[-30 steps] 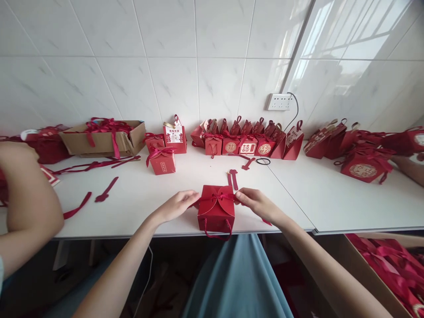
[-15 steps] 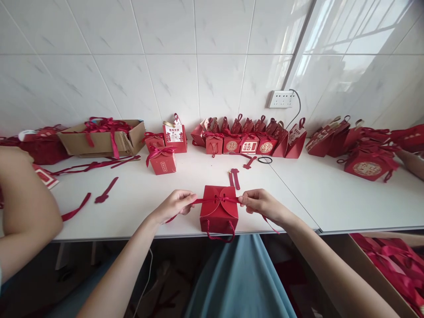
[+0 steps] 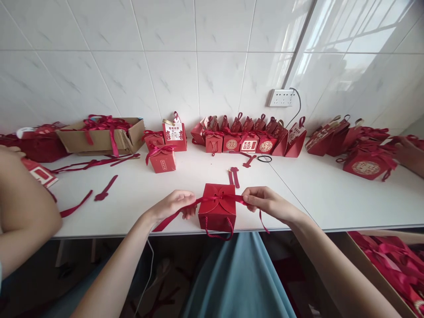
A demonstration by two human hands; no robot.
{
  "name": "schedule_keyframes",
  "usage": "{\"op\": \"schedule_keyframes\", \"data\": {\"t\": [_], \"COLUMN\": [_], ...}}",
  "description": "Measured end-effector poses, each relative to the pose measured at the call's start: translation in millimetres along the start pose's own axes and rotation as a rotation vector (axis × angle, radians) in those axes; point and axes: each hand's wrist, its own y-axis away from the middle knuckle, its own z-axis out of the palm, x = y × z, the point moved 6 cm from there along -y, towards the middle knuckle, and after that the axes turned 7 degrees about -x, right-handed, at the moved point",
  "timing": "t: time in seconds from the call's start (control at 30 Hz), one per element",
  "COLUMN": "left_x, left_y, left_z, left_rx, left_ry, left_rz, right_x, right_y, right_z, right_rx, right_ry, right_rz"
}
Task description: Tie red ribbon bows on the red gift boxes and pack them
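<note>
A red gift box (image 3: 217,216) with folded top flaps sits at the table's front edge, its twisted cord handle (image 3: 220,237) hanging toward me. Through the top runs a dark red ribbon (image 3: 202,201), crossed at the middle. My left hand (image 3: 177,205) pinches its left end beside the box, and a long tail slants down below the wrist. On the other side, my right hand (image 3: 261,201) is closed on the right end, with a short tail dangling under the fingers. Behind the box lie narrow red tags (image 3: 234,176).
Finished red boxes (image 3: 249,145) line the wall, with more at right (image 3: 367,163) and left (image 3: 162,161). A cardboard box (image 3: 96,142) holds ribbons. A co-worker's arm (image 3: 26,198) is at left, another hand at far right. An open carton of ribbons (image 3: 387,265) stands below right.
My left hand's grip has loosened a little, and more ribbon tail shows below it. My right hand has shifted slightly right, still on its end. The co-worker's arm at left has moved slightly.
</note>
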Motion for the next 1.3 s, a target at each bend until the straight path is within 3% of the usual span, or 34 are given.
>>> {"op": "schedule_keyframes", "data": {"t": [0.17,0.3,0.63,0.93,1.1,1.2,1.3], "left_x": [18,30,42,54,70,83,90], "left_y": [1,-1,9,17,16,16,11], "left_z": [-0.1,-0.1,0.8,3.0,10.2,17.8,23.6], "left_rx": [0.021,0.065,0.193,0.286,0.339,0.311,0.264], "left_ry": [-0.17,-0.253,-0.329,-0.686,-0.917,-0.955,-0.942], "left_rz": [-0.066,-0.021,-0.012,0.029,0.158,0.311,0.366], "right_x": [-32,-40,-29,-26,-17,-16,-20], "right_y": [-8,-20,-32,-33,-36,-37,-37], "right_z": [11,22,30,35,31,30,34], "right_rx": [-0.072,-0.094,0.255,0.264,0.324,0.331,0.295], "right_ry": [0.005,-0.047,0.203,0.295,0.183,0.177,0.203], "right_rz": [-0.13,-0.184,-0.263,-0.321,-0.332,-0.299,-0.294]}}
